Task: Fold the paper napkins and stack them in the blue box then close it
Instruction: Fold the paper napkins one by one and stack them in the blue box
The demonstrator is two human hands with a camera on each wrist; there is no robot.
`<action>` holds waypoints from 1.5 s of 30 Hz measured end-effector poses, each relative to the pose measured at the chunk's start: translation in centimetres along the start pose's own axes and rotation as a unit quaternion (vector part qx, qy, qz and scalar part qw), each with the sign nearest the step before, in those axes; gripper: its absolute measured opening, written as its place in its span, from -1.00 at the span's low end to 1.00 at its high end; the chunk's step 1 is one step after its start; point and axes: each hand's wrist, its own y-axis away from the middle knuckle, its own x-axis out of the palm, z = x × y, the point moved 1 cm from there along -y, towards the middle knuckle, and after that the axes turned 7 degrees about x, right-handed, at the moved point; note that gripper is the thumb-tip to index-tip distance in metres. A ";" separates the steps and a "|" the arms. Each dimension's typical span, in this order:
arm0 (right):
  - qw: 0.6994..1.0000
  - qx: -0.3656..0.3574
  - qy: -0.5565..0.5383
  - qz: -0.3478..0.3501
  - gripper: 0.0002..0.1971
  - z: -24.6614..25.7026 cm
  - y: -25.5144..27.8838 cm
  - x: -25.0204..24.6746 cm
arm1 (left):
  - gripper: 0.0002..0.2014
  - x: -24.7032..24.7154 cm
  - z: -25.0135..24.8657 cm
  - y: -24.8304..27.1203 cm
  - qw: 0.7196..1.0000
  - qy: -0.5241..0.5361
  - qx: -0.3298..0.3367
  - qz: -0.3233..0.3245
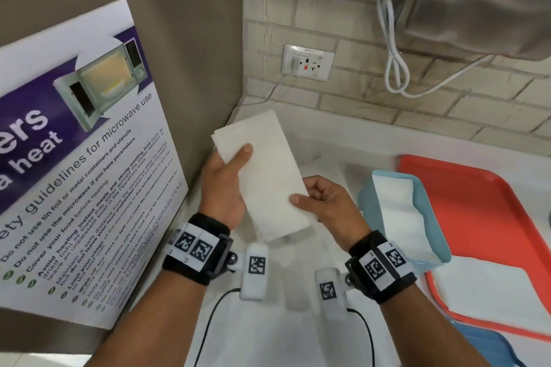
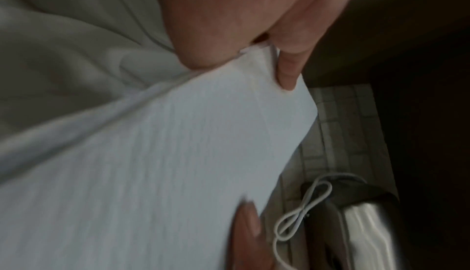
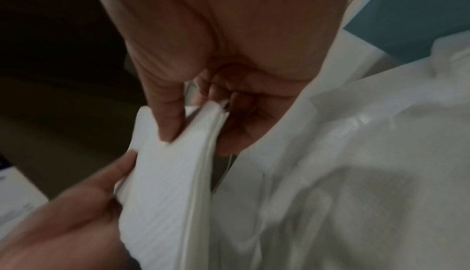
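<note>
Both hands pinch the folded napkin [image 1: 265, 176] above the bench, left hand [image 1: 226, 185] at its far end, right hand [image 1: 325, 202] at its near end, beside the open blue box [image 1: 429, 217] near the bench's right edge; a loosened grip could spring the fold open.

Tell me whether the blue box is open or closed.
Open. The blue box has no lid on, and folded napkins show inside it.

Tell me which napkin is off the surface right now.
The folded napkin held by left hand and right hand. The others rest in the blue box or on the red tray.
</note>
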 end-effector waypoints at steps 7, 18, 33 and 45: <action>0.990 0.049 -0.126 -0.046 -0.82 0.1 -0.8 -2.3 | -0.73 -1.7 1.0 -0.7 1.000 0.016 -0.012 -0.017; 0.993 0.001 0.021 -0.113 -0.79 -2.1 -0.1 -4.3 | -0.53 -5.3 3.0 0.3 0.959 -0.260 -0.058 0.093; 0.945 -0.030 0.311 -0.097 -0.76 -4.4 0.0 -4.5 | -0.65 -6.6 5.0 1.3 0.910 -0.407 -0.065 0.047; 0.922 -0.008 0.372 -0.102 -0.82 -0.5 5.0 -8.9 | -0.62 4.0 0.7 -0.4 0.876 -0.439 0.006 0.200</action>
